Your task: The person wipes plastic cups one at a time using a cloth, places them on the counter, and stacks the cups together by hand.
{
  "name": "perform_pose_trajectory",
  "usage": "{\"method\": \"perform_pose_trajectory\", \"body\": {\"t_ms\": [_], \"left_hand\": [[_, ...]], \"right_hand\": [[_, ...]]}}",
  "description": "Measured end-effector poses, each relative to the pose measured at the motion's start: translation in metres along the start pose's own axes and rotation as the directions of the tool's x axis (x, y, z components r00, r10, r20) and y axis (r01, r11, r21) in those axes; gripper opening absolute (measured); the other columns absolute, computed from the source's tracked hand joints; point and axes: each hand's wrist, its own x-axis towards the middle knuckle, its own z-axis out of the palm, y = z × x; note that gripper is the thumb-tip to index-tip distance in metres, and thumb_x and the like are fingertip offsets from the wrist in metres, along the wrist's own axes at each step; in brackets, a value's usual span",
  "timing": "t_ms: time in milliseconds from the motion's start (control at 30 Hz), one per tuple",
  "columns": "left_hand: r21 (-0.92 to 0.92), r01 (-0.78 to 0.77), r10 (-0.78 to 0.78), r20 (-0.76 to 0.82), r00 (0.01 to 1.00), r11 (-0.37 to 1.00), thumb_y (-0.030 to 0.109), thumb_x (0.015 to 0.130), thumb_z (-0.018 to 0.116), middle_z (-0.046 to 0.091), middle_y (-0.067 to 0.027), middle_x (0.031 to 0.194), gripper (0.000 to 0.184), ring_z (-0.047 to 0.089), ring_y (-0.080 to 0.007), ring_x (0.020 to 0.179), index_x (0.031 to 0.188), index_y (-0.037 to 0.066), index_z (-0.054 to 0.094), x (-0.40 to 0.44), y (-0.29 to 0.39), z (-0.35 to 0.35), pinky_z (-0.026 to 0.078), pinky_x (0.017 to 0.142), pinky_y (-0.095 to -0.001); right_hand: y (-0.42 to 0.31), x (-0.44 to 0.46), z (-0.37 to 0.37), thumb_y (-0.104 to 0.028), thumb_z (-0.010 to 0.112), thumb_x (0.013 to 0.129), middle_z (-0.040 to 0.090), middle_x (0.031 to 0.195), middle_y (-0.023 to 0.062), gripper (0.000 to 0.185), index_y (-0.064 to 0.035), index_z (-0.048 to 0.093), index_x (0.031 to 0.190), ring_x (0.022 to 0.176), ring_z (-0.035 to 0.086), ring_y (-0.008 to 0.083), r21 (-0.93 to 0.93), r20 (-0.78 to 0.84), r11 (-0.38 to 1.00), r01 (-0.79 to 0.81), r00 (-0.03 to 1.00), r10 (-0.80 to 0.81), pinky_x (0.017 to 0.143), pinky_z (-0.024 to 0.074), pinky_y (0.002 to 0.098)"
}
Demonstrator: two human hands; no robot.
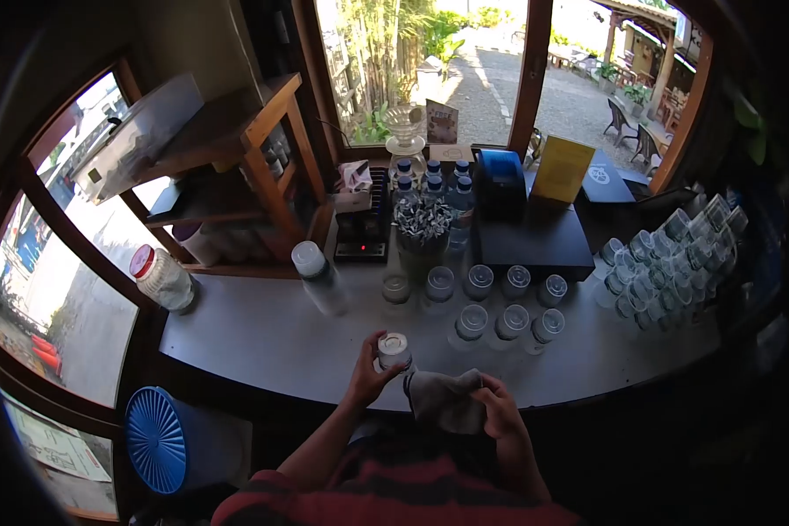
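My left hand is closed around a small clear glass at the counter's front edge; its pale round end faces up. To its right, my right hand grips a grey cloth by its upper right part, and the cloth hangs down over the edge. The cloth's left corner comes close to the held glass; whether they touch, I cannot tell. Beyond my hands, several similar glasses stand in two loose rows. A tall stack of plastic cups stands behind the left hand.
Many glasses are piled at the counter's right end. A black box, capped bottles and a foil-topped container line the back. A red-lidded jar stands left; a blue-lidded bin is below.
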Motion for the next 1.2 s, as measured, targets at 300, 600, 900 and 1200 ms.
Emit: {"method": "perform_pose_trajectory", "body": {"t_ms": [300,600,900,1200], "left_hand": [[0.268,-0.460,0.453,0.089,0.887,0.847,0.013,0.076,0.080,0.044,-0.0202,0.138,0.075,0.044,-0.0392,0.127,0.139,0.003,0.040,0.062,0.009,0.033,0.035,0.108,-0.0457],[0.686,-0.295,0.620,-0.287,0.730,0.665,0.042,0.077,0.082,0.041,-0.0195,0.140,0.098,0.043,-0.0301,0.130,0.147,0.001,0.027,0.121,0.063,-0.152,0.036,0.108,-0.0455],[-0.137,-0.507,0.479,-0.196,0.856,0.851,0.020,0.081,0.082,0.051,-0.0203,0.133,0.080,0.053,-0.0262,0.122,0.140,0.002,0.032,0.158,0.126,-0.198,0.043,0.105,-0.0397],[-0.213,-0.398,0.446,0.285,0.848,0.892,0.038,0.085,0.076,0.045,-0.0173,0.134,0.082,0.045,-0.0273,0.127,0.142,-0.001,0.032,0.063,0.101,-0.139,0.035,0.108,-0.0405]], "right_hand": [[0.000,0.003,0.022,-0.010,0.063,0.086,0.066,0.110,0.0115,0.033,0.0032,0.060,0.115,0.101,0.065,0.0216,0.057,-0.188,0.950,0.306,0.938,-0.291,0.092,0.0514,0.0360],[0.028,0.061,0.105,-0.021,0.068,0.085,0.065,0.115,0.0180,0.049,0.0055,0.053,0.123,0.107,0.065,0.0304,0.318,-0.195,0.888,0.331,0.940,-0.280,0.096,0.0512,0.0431],[0.056,0.109,0.156,-0.029,0.061,0.094,0.058,0.128,0.0188,0.049,0.0040,0.049,0.129,0.118,0.059,0.0313,0.250,-0.280,0.795,0.553,0.827,-0.487,0.103,0.0456,0.0447],[0.091,0.129,0.217,-0.030,0.032,0.108,0.050,0.137,0.0198,0.046,0.0062,0.047,0.134,0.130,0.046,0.0332,-0.878,0.404,-0.215,0.427,0.420,-0.813,0.109,0.0329,0.0444]]}}
